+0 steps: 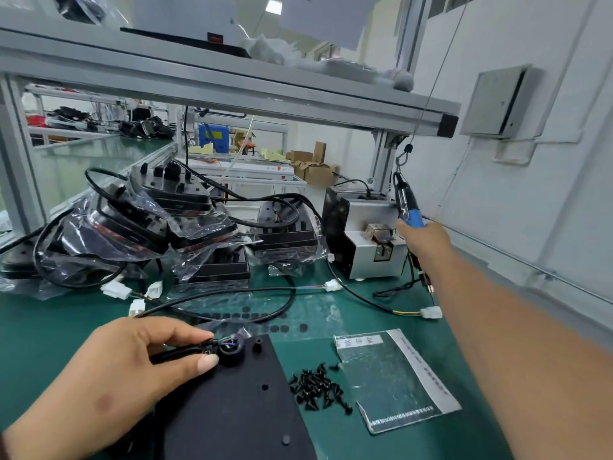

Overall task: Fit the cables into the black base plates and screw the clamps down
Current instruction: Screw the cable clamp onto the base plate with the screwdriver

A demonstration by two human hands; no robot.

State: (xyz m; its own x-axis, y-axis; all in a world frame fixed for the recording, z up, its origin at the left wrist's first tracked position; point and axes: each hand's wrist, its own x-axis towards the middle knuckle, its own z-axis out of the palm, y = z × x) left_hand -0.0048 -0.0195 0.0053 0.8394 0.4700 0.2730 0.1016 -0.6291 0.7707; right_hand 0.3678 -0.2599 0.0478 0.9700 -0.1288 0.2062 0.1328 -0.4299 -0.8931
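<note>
— Nearest us lies the black plate [232, 410], flat on the green worktop [49, 327], with our left hand [132, 366] over its far corner.

— And where do we have the cable?

— Our left thumb and forefinger pinch the cable [179, 352] on that corner, just where its coloured wires [229, 342] run into the round black clamp [230, 355].

— How do we expect it to handle?

— Light and springy, we think. The black jacket looks stiff enough to curl back out of its seat. We would pinch it on the jacket close to the clamp. The thin wires look easy to nick, so we would keep off them. The plate seems rigid and heavy enough to stay put under one hand.

— What about our right hand [423, 240]?

— It is stretched far out to the right, fingers wrapped round the blue handle of the screwdriver [409, 207], which hangs on a cord well away from the plate.

— And the screws [318, 386]?

— They sit in a loose heap just beside the plate's right edge. They are small, dark and pointed, so we judge they would scatter easily and are best picked up one at a time.
</note>
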